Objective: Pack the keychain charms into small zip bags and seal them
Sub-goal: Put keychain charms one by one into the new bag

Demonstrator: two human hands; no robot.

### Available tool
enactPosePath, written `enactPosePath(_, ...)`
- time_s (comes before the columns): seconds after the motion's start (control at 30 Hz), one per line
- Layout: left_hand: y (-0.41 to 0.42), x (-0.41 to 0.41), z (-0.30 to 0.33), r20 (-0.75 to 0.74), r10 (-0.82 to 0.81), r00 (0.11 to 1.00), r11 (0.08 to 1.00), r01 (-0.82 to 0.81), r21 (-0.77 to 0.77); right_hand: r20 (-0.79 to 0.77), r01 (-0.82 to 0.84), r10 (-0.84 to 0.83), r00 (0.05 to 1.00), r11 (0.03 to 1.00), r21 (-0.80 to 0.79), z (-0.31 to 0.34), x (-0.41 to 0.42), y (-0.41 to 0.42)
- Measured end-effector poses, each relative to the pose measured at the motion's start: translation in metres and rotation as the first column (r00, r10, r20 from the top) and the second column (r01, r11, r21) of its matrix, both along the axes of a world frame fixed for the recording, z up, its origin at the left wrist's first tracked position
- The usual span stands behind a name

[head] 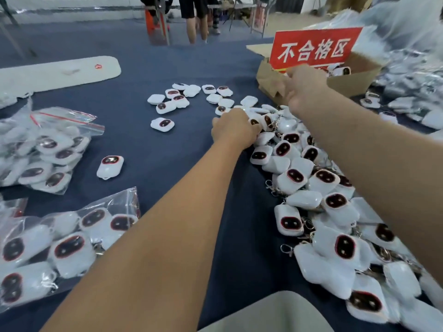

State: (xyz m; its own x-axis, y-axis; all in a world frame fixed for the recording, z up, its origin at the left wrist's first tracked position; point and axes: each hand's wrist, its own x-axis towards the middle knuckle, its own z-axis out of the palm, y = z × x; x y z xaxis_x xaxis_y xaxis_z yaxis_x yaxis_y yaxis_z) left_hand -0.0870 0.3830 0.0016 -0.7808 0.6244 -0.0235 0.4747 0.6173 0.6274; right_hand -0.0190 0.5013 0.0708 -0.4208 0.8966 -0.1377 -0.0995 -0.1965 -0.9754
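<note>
My left hand (233,127) rests knuckles-up at the far end of the charm pile (318,188), fingers curled down among the white charms; I cannot tell whether they have hold of one. My right hand (303,86) reaches further, to the near wall of the cardboard box (352,77), fingers curled; whether it grips anything is hidden. A red sign (315,47) stands in that box. The pile runs along my right on the blue tablecloth (148,149). Loose charms (189,97) lie scattered beyond the left hand. Filled zip bags (60,240) lie at my left.
</note>
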Motion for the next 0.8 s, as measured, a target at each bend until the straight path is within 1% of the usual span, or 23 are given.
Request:
enactPosePath(0.03, -0.003, 0.001, 0.002, 0.007, -0.010, 1.000, 1.000, 0.010, 0.016, 0.175, -0.038, 0.013, 0.984, 0.990, 0.137, -0.007, 0.003, -0.009)
enactPosePath(0.07, -0.006, 0.003, 0.006, 0.015, -0.022, 1.000, 0.999, 0.021, 0.038, 0.354, -0.090, -0.014, 0.935, 0.957, 0.275, -0.015, 0.006, -0.020)
enactPosePath(0.1, -0.011, 0.005, 0.010, 0.023, -0.032, 0.999, 0.998, 0.031, 0.058, 0.485, -0.159, -0.081, 0.871, 0.886, 0.435, -0.023, 0.010, -0.030)
enactPosePath(0.13, -0.021, 0.007, 0.015, 0.024, -0.039, 0.999, 0.997, 0.037, 0.067, 0.569, -0.266, -0.121, 0.814, 0.791, 0.550, -0.030, 0.014, -0.046)
enactPosePath(0.17, -0.030, 0.011, 0.020, 0.022, -0.045, 0.999, 0.997, 0.044, 0.066, 0.620, -0.374, -0.137, 0.773, 0.691, 0.619, -0.035, 0.018, -0.063)
enactPosePath(0.2, -0.042, 0.014, 0.023, 0.025, -0.044, 0.999, 0.997, 0.042, 0.058, 0.661, -0.456, -0.118, 0.741, 0.633, 0.625, -0.040, 0.022, -0.079)
enactPosePath(0.23, -0.054, 0.018, 0.027, 0.044, -0.042, 0.998, 0.998, 0.039, 0.056, 0.689, -0.496, -0.095, 0.718, 0.624, 0.603, -0.042, 0.026, -0.093)
enactPosePath(0.3, -0.081, 0.026, 0.031, 0.188, -0.072, 0.980, 0.996, 0.061, 0.062, 0.733, -0.538, -0.085, 0.675, 0.623, 0.567, -0.043, 0.035, -0.117)
enactPosePath(0.37, -0.112, 0.036, 0.031, 0.305, -0.106, 0.946, 0.994, 0.095, 0.053, 0.754, -0.596, -0.035, 0.656, 0.589, 0.545, -0.041, 0.047, -0.143)
enactPosePath(0.43, -0.141, 0.044, 0.027, 0.294, -0.104, 0.950, 0.995, 0.098, 0.035, 0.752, -0.639, 0.004, 0.659, 0.531, 0.557, -0.039, 0.058, -0.168)
enactPosePath(0.57, -0.199, 0.063, 0.015, 0.051, -0.016, 0.999, 0.999, 0.014, 0.050, 0.715, -0.630, -0.002, 0.700, 0.469, 0.619, -0.048, 0.069, -0.205)
enactPosePath(0.63, -0.223, 0.072, 0.010, -0.081, 0.050, 0.995, 0.993, -0.041, 0.111, 0.703, -0.621, -0.017, 0.711, 0.454, 0.639, -0.054, 0.072, -0.216)
enactPosePath(0.67, -0.233, 0.075, 0.007, -0.115, 0.081, 0.990, 0.984, -0.061, 0.168, 0.689, -0.605, -0.027, 0.724, 0.456, 0.653, -0.056, 0.074, -0.220)
enactPosePath(0.7, -0.245, 0.077, 0.006, -0.103, 0.107, 0.989, 0.968, -0.080, 0.237, 0.652, -0.566, -0.040, 0.757, 0.457, 0.686, -0.059, 0.076, -0.226)
enactPosePath(0.73, -0.256, 0.077, 0.005, -0.024, 0.110, 0.994, 0.944, -0.096, 0.314, 0.585, -0.505, -0.039, 0.810, 0.461, 0.730, -0.061, 0.079, -0.231)
enactPosePath(0.77, -0.266, 0.077, 0.005, 0.095, 0.082, 0.992, 0.918, -0.112, 0.381, 0.505, -0.448, 0.006, 0.863, 0.471, 0.760, -0.061, 0.081, -0.238)
enactPosePath(0.8, -0.277, 0.078, 0.004, 0.210, 0.039, 0.977, 0.891, -0.129, 0.434, 0.434, -0.425, 0.101, 0.895, 0.485, 0.764, -0.063, 0.082, -0.247)
